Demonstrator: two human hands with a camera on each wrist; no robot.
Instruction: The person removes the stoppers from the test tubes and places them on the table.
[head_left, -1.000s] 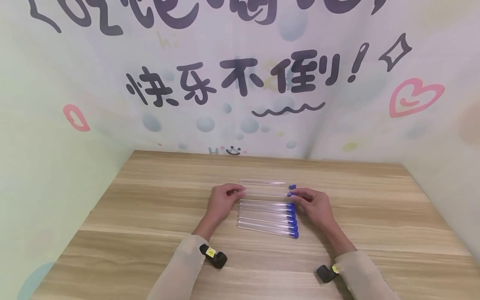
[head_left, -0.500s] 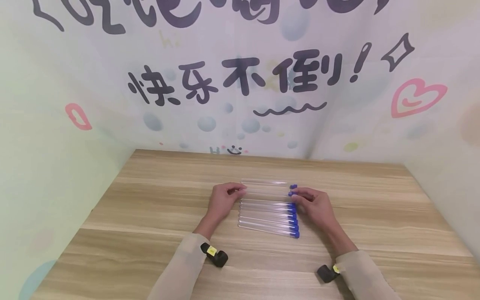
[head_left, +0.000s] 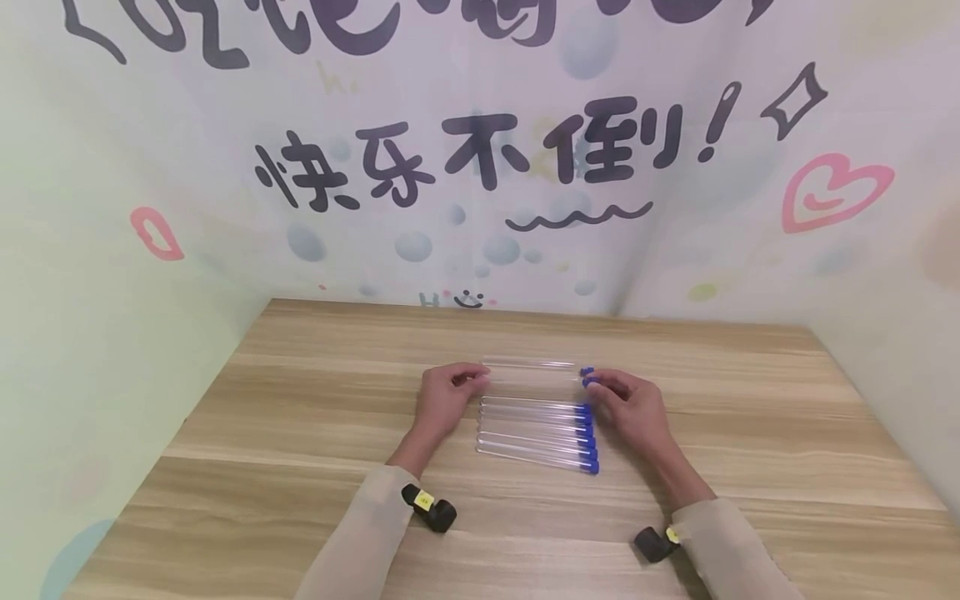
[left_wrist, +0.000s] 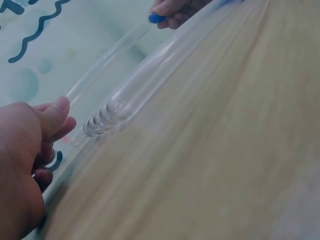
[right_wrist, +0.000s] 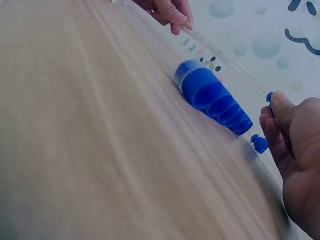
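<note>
My left hand [head_left: 444,400] pinches the rounded end of a clear test tube [left_wrist: 107,62], which is held level above the table. At the tube's other end, my right hand [head_left: 632,410] pinches a small blue stopper [left_wrist: 156,18] between thumb and fingers. The stopper sits right at the tube's mouth, in line with it; the fingers partly cover it in the right wrist view. Nearer the person, several test tubes with blue stoppers [right_wrist: 212,95] lie side by side in a row. Beyond the held tube lies an unstoppered tube [head_left: 528,364], with a loose blue stopper [right_wrist: 259,143] off its right end.
Everything lies on a wood-grain table [head_left: 300,533]. A white printed cloth [head_left: 480,250] hangs behind the table's back edge, and pale walls stand at both sides. Each wrist carries a small black camera [head_left: 430,508].
The held tube and blue stopper have risen slightly and shifted away from the stoppered row. My right fingers have turned a little around the stopper. The lying tubes have stayed put.
</note>
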